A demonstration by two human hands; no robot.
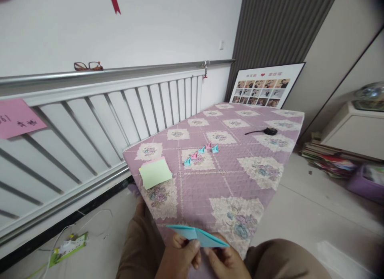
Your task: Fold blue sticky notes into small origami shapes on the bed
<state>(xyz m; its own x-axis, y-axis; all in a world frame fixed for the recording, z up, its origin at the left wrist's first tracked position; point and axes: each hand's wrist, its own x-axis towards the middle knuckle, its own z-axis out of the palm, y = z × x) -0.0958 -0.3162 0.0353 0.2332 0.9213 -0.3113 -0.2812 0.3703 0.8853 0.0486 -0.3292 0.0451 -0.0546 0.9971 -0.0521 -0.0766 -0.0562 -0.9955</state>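
A folded light-blue paper [199, 235] is held low over the near edge of the table. My left hand [180, 255] pinches its middle-left part between thumb and fingers. At its right half, my right hand [223, 259] grips the lower edge, with some fingers behind the paper. Beyond the hands, several small folded paper pieces, blue [187, 162] and pink [208, 145], lie in a loose row on the purple patterned tablecloth [207, 187]. To their left rests a stack of square paper sheets [156, 173], pale green on top.
A black object with a short strap [270, 131] lies at the table's far right. Along the left runs a white radiator [114, 115] with glasses [88, 66] on the pipe above. A framed photo board [265, 85] leans behind the table.
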